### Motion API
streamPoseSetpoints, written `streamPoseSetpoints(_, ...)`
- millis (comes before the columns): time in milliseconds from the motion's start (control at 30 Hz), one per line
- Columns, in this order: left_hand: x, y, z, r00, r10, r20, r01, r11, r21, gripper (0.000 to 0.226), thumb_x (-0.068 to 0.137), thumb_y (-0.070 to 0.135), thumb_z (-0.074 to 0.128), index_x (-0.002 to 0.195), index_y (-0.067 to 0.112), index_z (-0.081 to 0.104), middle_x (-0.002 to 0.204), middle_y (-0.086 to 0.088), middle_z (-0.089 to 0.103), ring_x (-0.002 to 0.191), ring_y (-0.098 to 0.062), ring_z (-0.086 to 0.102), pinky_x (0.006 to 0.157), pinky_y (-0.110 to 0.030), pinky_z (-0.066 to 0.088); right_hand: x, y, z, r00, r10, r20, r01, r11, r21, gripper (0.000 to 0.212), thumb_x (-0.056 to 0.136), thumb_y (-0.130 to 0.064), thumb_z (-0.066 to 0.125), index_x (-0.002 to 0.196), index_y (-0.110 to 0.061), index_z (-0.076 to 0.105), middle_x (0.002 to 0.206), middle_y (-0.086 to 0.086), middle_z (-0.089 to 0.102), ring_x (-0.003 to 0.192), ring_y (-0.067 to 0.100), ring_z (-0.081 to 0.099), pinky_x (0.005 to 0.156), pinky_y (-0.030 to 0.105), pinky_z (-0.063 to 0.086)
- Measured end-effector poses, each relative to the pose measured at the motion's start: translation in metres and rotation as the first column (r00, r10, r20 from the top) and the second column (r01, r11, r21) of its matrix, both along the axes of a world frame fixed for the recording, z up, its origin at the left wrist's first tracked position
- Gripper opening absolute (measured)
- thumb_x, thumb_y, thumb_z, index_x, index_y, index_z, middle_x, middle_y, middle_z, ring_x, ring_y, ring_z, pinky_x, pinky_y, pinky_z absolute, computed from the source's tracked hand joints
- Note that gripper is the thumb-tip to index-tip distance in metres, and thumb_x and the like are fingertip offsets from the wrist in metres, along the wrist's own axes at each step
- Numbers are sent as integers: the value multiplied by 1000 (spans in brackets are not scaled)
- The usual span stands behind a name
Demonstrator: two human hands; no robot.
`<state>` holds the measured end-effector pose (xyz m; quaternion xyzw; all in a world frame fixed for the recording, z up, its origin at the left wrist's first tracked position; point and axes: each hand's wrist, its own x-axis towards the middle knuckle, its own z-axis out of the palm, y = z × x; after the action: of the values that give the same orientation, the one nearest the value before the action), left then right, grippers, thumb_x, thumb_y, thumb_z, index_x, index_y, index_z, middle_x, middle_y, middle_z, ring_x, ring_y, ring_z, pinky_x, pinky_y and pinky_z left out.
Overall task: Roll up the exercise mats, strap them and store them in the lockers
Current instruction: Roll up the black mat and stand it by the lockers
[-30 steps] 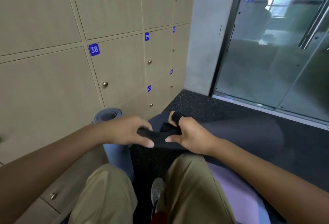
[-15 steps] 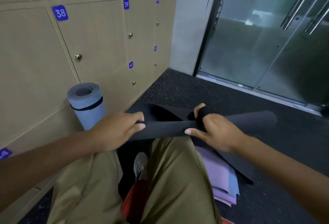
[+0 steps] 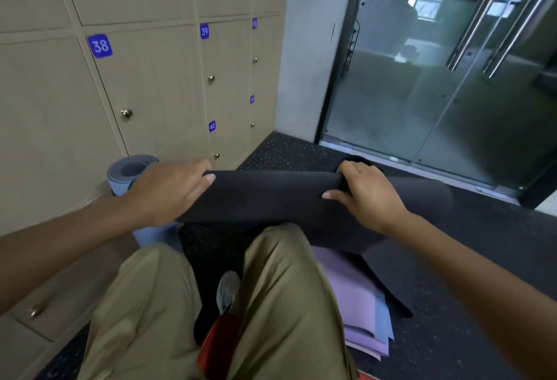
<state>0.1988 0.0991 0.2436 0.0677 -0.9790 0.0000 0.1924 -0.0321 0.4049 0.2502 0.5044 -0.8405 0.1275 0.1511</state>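
A black exercise mat [image 3: 271, 198] stretches across in front of my knees, its near end rolled into a thick fold. My left hand [image 3: 168, 189] grips the roll's left end, fingers curled over the top. My right hand [image 3: 364, 192] grips the roll further right, thumb underneath. The rest of the black mat trails away to the right over the floor. A blue rolled mat [image 3: 129, 174] stands upright against the lockers [image 3: 156, 84], partly hidden behind my left hand.
Beige locker doors numbered 38, 39 and 42 fill the left wall. Flat purple and blue mats [image 3: 358, 304] lie stacked on the dark floor beside my right leg. Glass doors [image 3: 437, 78] close off the far right. A red object [image 3: 217, 346] sits between my legs.
My hands have moved apart along the black mat, and the rolled part between them is wider and thicker than before. The camera has tilted back up a little.
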Motion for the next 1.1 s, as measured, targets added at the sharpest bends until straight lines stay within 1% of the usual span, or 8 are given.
streamPoseSetpoints(100,4,-14,43,995,23,-99,-30,997,-70,44,100,55,14,94,26,45,80,2,59,73,-31,59,63,-41,40,0,-15,46,995,-1,-97,-10,994,-112,44,90,-56,61,91,-14,47,87,6,60,84,31,54,73,41,35)
streamPoseSetpoints(367,57,-14,129,972,-9,-234,-31,986,-166,39,98,57,16,92,30,43,69,10,51,61,-24,50,57,-38,38,49,-8,133,975,23,-219,-75,969,-234,46,88,-58,61,97,-14,52,88,-1,56,82,27,52,76,39,38)
streamPoseSetpoints(500,96,-6,115,986,-11,-165,-15,988,-156,41,99,57,17,88,29,44,64,8,52,56,-20,51,54,-37,37,97,11,126,997,36,-72,-46,987,-154,45,85,-60,65,96,-21,46,86,-5,54,81,21,49,73,34,33)
streamPoseSetpoints(600,126,3,72,998,-39,-50,33,991,-127,40,100,56,16,84,31,42,60,6,50,52,-13,48,51,-34,37,133,27,95,977,15,215,-35,995,91,47,83,-63,69,95,-26,43,85,-13,52,81,13,51,68,33,37)
streamPoseSetpoints(700,146,14,36,997,-58,42,63,990,-124,35,101,53,19,80,33,39,54,8,44,45,-11,43,46,-32,35,157,45,62,836,-110,538,-90,939,331,44,85,-72,59,97,-31,47,90,-12,57,80,3,55,66,24,43)
streamPoseSetpoints(833,159,34,2,991,-97,87,104,991,-83,21,102,45,26,85,33,35,54,19,25,44,1,24,48,-17,22,164,61,22,638,-239,732,-53,935,352,48,93,-72,38,96,-27,56,94,-4,63,88,12,60,80,30,46)
streamPoseSetpoints(1000,165,49,-18,985,-129,112,137,989,-62,11,99,39,35,90,33,39,58,27,13,45,6,16,55,-11,13,166,73,-24,396,-31,918,145,989,-29,16,97,-21,68,103,-10,59,83,-1,66,75,8,59,71,19,44)
streamPoseSetpoints(1100,166,49,-26,978,-122,167,126,992,-11,13,98,42,33,87,37,37,55,25,19,45,4,22,54,-13,16,165,79,-35,151,151,977,198,964,-180,10,97,-6,64,104,1,61,88,12,69,86,22,64,84,30,49)
